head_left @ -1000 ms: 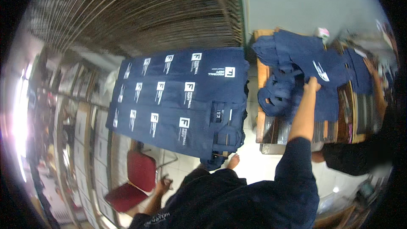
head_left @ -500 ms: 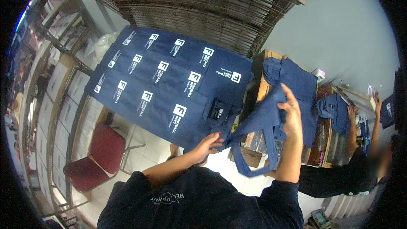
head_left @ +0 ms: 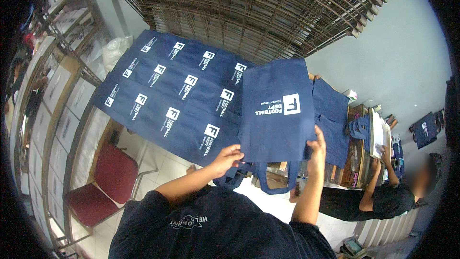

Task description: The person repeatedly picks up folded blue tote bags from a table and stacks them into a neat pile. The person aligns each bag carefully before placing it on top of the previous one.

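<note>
A navy cloth tote bag point(head_left: 273, 136) with a white square logo and lettering is spread out between my hands, face up. Its handle loop point(head_left: 275, 189) hangs toward me. My left hand point(head_left: 229, 158) pinches the bag's near left corner, thumb on top. My right hand point(head_left: 316, 148) is closed on the right edge near the other corner. Beyond and left of it lie rows of overlapping navy tote bags point(head_left: 152, 101) with the same white print. The held bag covers the right end of these rows.
More navy bags point(head_left: 330, 108) lie on a wooden table point(head_left: 352, 168) at right. Farther right, a co-worker's hands point(head_left: 381, 158) hold a pale, flat frame point(head_left: 378, 134). A red chair point(head_left: 112, 172) and a shelf of boxes point(head_left: 67, 115) stand left; a wire rack point(head_left: 249, 9) rises behind.
The bag, earlier slanting from my raised right hand, is now spread flat with its print showing. My right hand has come down and my left has closed on a corner.
</note>
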### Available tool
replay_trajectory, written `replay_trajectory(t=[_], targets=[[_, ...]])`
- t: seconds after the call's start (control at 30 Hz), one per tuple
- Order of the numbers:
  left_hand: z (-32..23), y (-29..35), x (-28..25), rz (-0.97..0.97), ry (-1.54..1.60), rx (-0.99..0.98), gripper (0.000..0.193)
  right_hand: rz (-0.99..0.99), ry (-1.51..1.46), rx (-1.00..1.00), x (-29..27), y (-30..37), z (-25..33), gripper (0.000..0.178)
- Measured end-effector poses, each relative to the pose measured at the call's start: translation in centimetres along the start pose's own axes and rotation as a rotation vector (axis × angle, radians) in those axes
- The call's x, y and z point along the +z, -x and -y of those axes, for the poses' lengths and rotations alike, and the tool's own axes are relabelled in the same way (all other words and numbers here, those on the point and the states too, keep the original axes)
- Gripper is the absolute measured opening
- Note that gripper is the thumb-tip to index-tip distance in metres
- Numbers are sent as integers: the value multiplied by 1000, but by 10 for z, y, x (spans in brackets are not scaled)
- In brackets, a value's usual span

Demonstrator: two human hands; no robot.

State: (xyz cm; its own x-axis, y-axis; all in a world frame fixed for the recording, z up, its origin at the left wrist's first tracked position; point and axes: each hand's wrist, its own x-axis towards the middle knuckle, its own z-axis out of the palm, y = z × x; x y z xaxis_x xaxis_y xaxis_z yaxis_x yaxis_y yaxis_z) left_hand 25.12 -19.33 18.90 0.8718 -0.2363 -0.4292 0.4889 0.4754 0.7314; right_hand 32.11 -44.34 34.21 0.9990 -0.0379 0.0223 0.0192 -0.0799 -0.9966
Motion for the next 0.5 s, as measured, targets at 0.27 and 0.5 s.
replay_trajectory(t=[0.27,0.5], targets=[[53,-46,-98,-247,-954,337,40,-161,128,320,14,24,-256,29],[51,-31,-95,-313,-1158,176,45,-185,302,296,27,50,-304,25]])
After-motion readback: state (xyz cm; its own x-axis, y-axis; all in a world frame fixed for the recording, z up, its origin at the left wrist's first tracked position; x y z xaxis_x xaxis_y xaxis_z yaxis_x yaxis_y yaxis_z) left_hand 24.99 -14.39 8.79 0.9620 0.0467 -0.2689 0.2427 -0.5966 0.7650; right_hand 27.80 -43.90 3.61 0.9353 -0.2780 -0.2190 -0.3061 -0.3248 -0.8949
